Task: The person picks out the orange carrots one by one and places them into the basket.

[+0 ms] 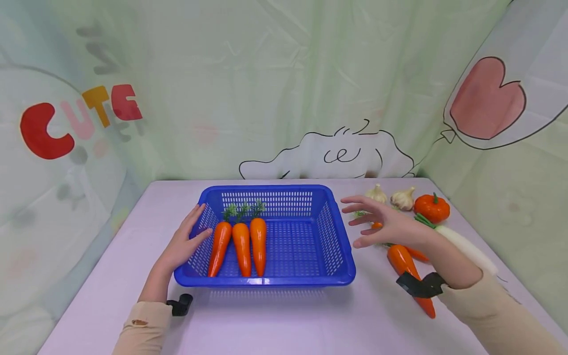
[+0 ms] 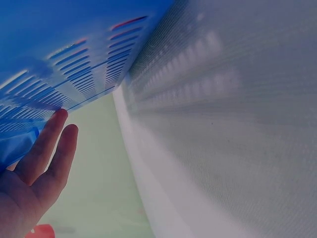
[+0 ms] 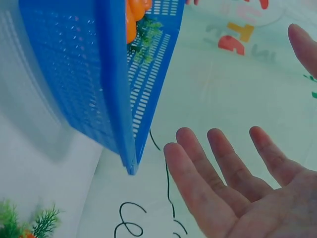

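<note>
While the head view lays the whole table (image 1: 284,315) out for me, the wrist views only give me slivers of it. From above I see the blue basket (image 1: 330,231) near the middle of the table with three carrots (image 1: 241,246) lying side by side in its left half, green tops toward the far wall. My left hand (image 1: 184,241) rests flat against the basket's left wall, fingers straight, gripping nothing. The left wrist view confirms this close up: straight fingers (image 2: 47,144) lie along the slotted blue wall (image 2: 64,64), something the head view shows only in small.

My right hand (image 1: 386,224) hovers just right of the basket, fingers spread and relaxed, holding nothing and not touching the rim. The right wrist view shows the open palm (image 3: 257,193) apart from the basket's corner (image 3: 126,148), with orange and green of the carrots (image 3: 136,20) visible through the far end.

Only the head view shows what lies under and beyond that hand: more loose carrots (image 1: 406,266) on the table, a white radish (image 1: 470,249), two garlic bulbs (image 1: 401,198) and a small orange pumpkin (image 1: 432,208) near the far right corner.
</note>
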A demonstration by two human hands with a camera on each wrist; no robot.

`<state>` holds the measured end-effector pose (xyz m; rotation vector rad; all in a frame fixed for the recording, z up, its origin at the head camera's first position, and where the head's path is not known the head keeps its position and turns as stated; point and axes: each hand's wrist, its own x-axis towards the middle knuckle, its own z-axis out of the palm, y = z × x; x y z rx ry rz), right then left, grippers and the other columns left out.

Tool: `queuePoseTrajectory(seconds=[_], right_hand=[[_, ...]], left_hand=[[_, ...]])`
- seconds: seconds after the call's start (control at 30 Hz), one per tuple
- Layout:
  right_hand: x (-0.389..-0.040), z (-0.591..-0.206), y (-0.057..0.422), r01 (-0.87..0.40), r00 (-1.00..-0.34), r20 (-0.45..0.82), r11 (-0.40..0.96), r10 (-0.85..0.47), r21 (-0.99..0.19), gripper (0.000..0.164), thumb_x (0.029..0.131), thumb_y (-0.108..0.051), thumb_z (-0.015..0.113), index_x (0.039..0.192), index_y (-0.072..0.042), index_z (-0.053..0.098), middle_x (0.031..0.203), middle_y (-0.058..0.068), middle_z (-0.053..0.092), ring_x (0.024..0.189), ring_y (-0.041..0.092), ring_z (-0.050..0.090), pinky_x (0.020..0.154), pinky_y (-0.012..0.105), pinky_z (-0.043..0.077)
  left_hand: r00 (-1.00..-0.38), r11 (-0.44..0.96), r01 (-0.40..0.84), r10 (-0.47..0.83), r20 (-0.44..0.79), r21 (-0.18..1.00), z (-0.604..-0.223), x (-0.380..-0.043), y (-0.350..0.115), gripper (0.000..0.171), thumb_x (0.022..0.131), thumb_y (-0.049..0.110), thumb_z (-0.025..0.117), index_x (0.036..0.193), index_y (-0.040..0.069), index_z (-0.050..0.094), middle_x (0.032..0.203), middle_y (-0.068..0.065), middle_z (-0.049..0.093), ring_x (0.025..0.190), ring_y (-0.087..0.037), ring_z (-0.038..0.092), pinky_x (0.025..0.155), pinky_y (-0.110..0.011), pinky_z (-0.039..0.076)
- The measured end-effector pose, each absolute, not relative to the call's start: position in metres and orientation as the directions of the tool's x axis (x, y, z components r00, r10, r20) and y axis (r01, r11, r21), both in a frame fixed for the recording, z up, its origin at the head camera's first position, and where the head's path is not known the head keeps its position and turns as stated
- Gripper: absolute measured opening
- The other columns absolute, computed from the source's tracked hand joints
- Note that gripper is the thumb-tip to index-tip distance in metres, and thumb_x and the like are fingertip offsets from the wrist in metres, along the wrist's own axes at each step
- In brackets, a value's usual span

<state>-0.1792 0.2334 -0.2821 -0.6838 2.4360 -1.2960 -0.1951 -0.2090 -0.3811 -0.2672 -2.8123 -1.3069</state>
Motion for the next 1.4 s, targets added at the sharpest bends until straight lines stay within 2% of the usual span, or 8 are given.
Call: queuePoseTrajectory(seconds=[0.3, 0.53, 0.77, 0.9, 1.1, 1.4], right_hand=[[-0.169, -0.293, 0.257, -0.222, -0.88, -0.035, 0.475, -0.473, -0.852, 0.08, 0.075, -0.016, 0.075, 0.141, -0.012, 0.029, 0.136, 0.024, 0.038, 0.116, 0.043, 0.045, 0.079, 0.04, 0.052], [-0.163, -0.301, 0.273, -0.243, -0.901, -0.005, 0.514, -0.434, -0.822, 0.082, 0.076, -0.016, 0.074, 0.142, -0.012, 0.027, 0.133, 0.022, 0.04, 0.113, 0.043, 0.048, 0.081, 0.045, 0.051], [-0.161, -0.314, 0.286, -0.29, -0.908, 0.068, 0.504, -0.414, -0.813, 0.081, 0.076, -0.01, 0.073, 0.143, -0.013, 0.026, 0.129, 0.023, 0.042, 0.109, 0.046, 0.049, 0.074, 0.037, 0.054], [-0.161, -0.322, 0.295, -0.315, -0.916, 0.104, 0.535, -0.387, -0.784, 0.079, 0.076, -0.009, 0.073, 0.141, -0.009, 0.027, 0.128, 0.025, 0.042, 0.109, 0.049, 0.047, 0.073, 0.039, 0.054], [-0.158, -0.332, 0.312, -0.278, -0.939, 0.067, 0.626, -0.338, -0.729, 0.078, 0.078, -0.014, 0.073, 0.139, -0.002, 0.027, 0.131, 0.028, 0.038, 0.111, 0.051, 0.042, 0.072, 0.042, 0.054], [-0.154, -0.348, 0.327, -0.24, -0.942, 0.036, 0.596, -0.333, -0.766, 0.077, 0.08, -0.013, 0.07, 0.141, -0.001, 0.024, 0.134, 0.028, 0.033, 0.108, 0.049, 0.046, 0.067, 0.03, 0.055]], left_hand=[[-0.986, 0.637, 0.158, 0.14, 0.089, 0.755, -0.38, -0.193, -0.209, 0.068, 0.092, 0.033, 0.051, 0.148, 0.019, 0.015, 0.152, -0.013, 0.007, 0.136, -0.039, 0.009, 0.098, -0.068, 0.016], [-0.985, 0.641, 0.164, 0.14, 0.097, 0.75, -0.379, -0.194, -0.209, 0.068, 0.092, 0.033, 0.051, 0.148, 0.019, 0.015, 0.152, -0.013, 0.008, 0.137, -0.038, 0.009, 0.099, -0.067, 0.016], [-0.986, 0.641, 0.162, 0.141, 0.092, 0.75, -0.382, -0.195, -0.209, 0.068, 0.092, 0.033, 0.051, 0.148, 0.019, 0.015, 0.152, -0.013, 0.008, 0.136, -0.039, 0.009, 0.098, -0.067, 0.016], [-0.987, 0.64, 0.157, 0.137, 0.089, 0.752, -0.382, -0.195, -0.209, 0.068, 0.092, 0.032, 0.052, 0.148, 0.019, 0.016, 0.152, -0.013, 0.008, 0.136, -0.039, 0.009, 0.098, -0.068, 0.016], [-0.985, 0.638, 0.165, 0.142, 0.095, 0.753, -0.38, -0.195, -0.206, 0.068, 0.092, 0.032, 0.052, 0.148, 0.018, 0.016, 0.152, -0.013, 0.008, 0.136, -0.039, 0.009, 0.098, -0.067, 0.017], [-0.987, 0.641, 0.156, 0.136, 0.088, 0.751, -0.381, -0.195, -0.209, 0.068, 0.092, 0.033, 0.052, 0.148, 0.019, 0.016, 0.152, -0.013, 0.008, 0.137, -0.038, 0.009, 0.098, -0.067, 0.016]])
